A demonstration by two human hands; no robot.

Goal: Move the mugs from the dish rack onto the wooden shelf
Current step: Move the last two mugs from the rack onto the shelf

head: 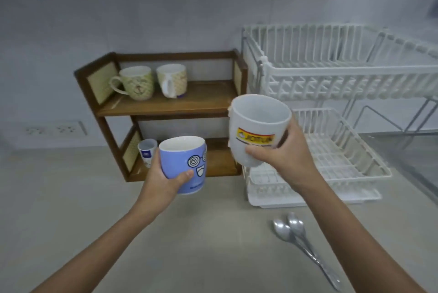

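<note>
Two mugs are getting carried at once, one per hand, in front of the wooden shelf [166, 105].

Left hand [163, 181] is keeping its grip wrapped around the blue mug [183, 164], right hand [282, 152] is clutching the tilted white mug [257, 126] beside the dish rack [331, 79]; two spoons [298, 235] are lying on the tabletop [71, 197].

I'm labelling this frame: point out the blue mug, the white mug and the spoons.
blue mug [182, 162]: head view, front wall beside the face print.
white mug [257, 126]: head view, outer wall above the logo.
spoons [288, 227]: head view, bowls.
</note>
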